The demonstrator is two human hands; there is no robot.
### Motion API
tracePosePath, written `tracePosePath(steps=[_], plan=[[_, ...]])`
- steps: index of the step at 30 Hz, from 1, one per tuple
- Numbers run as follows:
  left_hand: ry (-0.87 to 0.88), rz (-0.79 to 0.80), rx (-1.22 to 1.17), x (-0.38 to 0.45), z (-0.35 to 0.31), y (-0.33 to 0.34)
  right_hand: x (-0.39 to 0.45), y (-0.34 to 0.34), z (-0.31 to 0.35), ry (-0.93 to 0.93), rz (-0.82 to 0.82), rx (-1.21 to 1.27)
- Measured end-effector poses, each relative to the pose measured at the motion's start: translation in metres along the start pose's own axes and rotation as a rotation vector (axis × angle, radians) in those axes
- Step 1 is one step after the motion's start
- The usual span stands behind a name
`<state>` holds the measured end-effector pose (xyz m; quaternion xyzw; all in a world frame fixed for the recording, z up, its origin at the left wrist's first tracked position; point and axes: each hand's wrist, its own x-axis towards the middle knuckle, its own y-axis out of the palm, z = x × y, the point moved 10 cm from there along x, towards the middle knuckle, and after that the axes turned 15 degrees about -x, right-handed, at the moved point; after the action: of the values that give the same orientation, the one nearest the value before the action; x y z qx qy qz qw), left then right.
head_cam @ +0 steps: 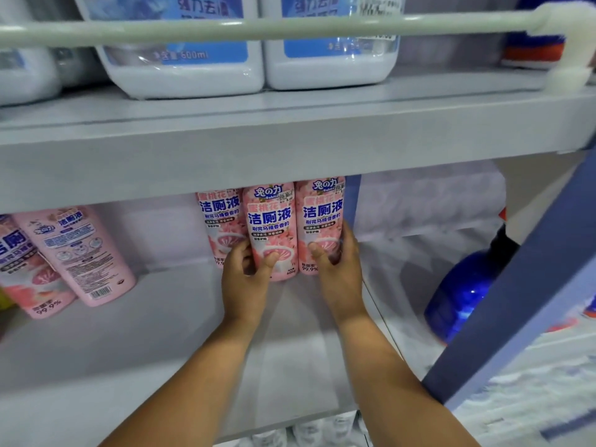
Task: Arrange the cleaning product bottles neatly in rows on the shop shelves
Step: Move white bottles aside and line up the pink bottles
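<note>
Head view: both forearms reach deep onto the lower shelf (161, 333), the left hand (246, 279) wrapping the middle pink bottle (272, 230), thumb across its front, the right hand (338, 267) gripping the right pink bottle (321, 221) standing upright just beside it.

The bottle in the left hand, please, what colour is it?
Pink bottle with blue lettering, head view.

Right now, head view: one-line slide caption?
Left hand and right hand each grip a pink toilet-cleaner bottle, lining them up on the shelf.
</note>
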<state>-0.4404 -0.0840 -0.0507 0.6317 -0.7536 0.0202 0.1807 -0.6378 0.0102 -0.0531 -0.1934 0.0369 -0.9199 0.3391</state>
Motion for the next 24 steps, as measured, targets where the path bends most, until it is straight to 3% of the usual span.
tracePosePath(steps=[6, 13, 17, 20, 24], plan=[[0.003, 0.016, -0.045, -0.002, -0.002, 0.005, -0.006, -0.011, 0.001, 0.028, -0.084, -0.159], [-0.071, 0.07, -0.074, -0.009, -0.007, 0.0, -0.014, -0.023, -0.001, 0.065, -0.217, -0.121], [-0.154, -0.124, -0.022, -0.014, -0.028, -0.083, -0.04, -0.029, 0.038, -0.042, -0.303, -0.097], [-0.065, -0.302, -0.009, -0.02, -0.065, -0.171, -0.067, 0.005, 0.087, -0.239, -0.134, -0.048], [0.077, -0.48, -0.03, -0.022, -0.101, -0.264, -0.092, 0.099, 0.115, -0.183, 0.178, 0.035]])
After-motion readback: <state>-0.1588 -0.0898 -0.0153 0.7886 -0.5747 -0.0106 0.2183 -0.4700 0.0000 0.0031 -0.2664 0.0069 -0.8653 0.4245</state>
